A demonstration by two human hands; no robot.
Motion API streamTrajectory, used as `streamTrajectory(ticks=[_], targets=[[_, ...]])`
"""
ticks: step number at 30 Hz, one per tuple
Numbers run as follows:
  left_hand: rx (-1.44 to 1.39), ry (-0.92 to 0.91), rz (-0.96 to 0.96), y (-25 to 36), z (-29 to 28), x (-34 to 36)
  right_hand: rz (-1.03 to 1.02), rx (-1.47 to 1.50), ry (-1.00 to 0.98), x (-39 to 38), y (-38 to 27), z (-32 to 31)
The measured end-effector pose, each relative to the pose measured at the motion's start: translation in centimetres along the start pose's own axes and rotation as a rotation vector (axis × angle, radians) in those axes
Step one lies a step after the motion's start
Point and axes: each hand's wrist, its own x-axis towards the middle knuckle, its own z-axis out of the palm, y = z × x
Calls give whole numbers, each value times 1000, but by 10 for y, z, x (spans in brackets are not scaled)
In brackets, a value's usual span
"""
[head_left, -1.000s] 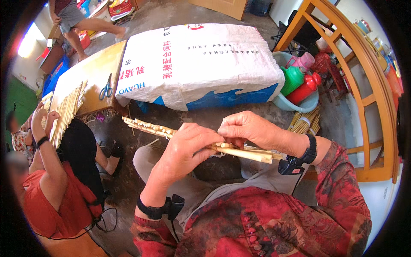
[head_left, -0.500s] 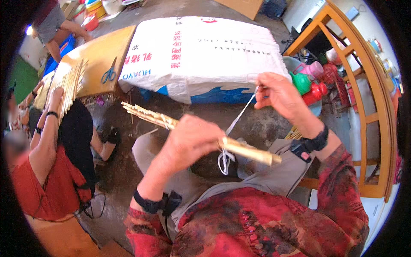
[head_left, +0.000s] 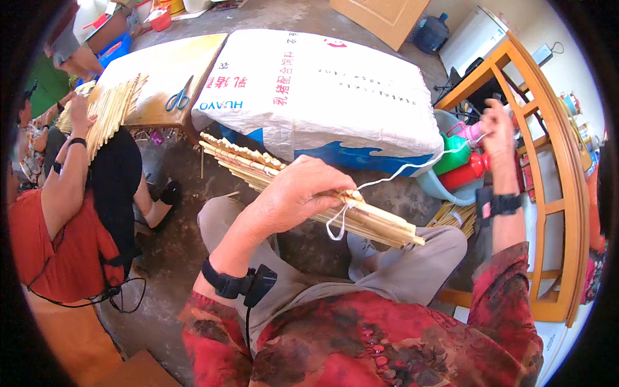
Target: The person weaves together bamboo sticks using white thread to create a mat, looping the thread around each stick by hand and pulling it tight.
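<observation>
My left hand (head_left: 296, 193) is closed around a flat bundle of pale yellow sticks (head_left: 380, 226), held slantwise above my lap. White string (head_left: 412, 166) is tied around the bundle, with a small loop hanging below it beside my thumb. From there the string runs up to the right, to my right hand (head_left: 498, 132), which is raised over the bottles with its fingers closed on the string's far part. The fingertips there are slightly blurred.
A table covered by a white woven sack (head_left: 322, 84) stands ahead. Scissors (head_left: 178, 97) lie on a wooden table (head_left: 155, 71). At right are a pale blue tub (head_left: 445, 190) with bottles (head_left: 459, 171) and a wooden frame (head_left: 554, 206). A co-worker (head_left: 71, 238) holds sticks at left.
My right hand has swung outward to the right and away, drawing out a longer stretch of string. The bundle's broad side has turned more into view; my left hand keeps its grip.
</observation>
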Motion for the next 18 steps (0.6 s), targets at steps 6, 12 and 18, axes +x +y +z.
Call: streamTrajectory(ticks=[6,12,18], targets=[[20,-12,3,-1,5,5,315,-618,-973,-142,21,146],[30,23,7,1,6,1,271,-545,-1187,-145,46,148],[89,74,28,3,8,2,39,-501,-949,-146,53,150]])
